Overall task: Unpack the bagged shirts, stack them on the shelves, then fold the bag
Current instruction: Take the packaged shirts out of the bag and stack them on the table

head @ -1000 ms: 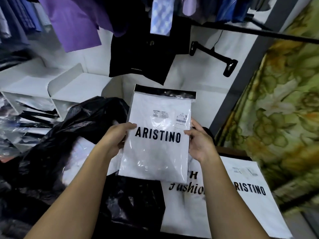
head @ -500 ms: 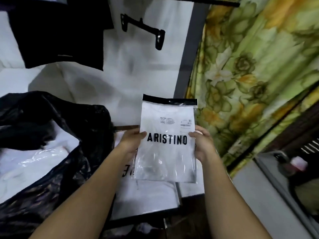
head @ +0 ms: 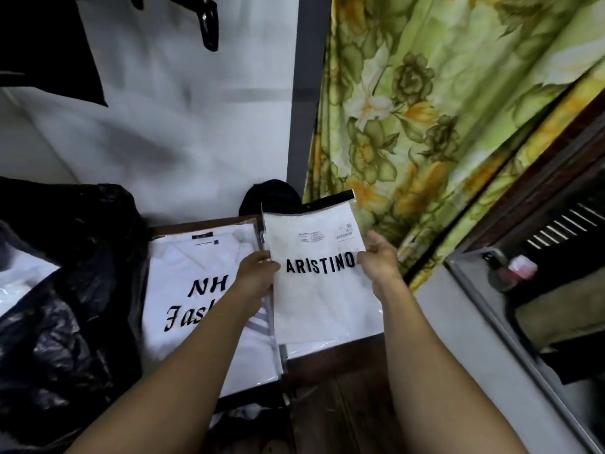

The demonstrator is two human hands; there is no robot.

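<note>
Take the NH Fashion packet (head: 196,290), lying flat on the dark wooden surface, as the landmark. The floral curtain (head: 442,109) hangs well to its right and beyond it. The big black bag (head: 65,306) slumps against its left side, with more white packets showing inside, so the unpacking looks far from finished. The ARISTINO packet (head: 324,290) is held just to its right, overlapping its right edge; I cannot tell whether it already rests on anything. The left hand (head: 255,276) grips this packet's left edge with the thumb on the front, and the right hand (head: 379,260) pinches the right edge the same way. The packet is probably light and floppy, with a slick film sleeve, so holding both side edges near the middle should stop it sagging or sliding.
</note>
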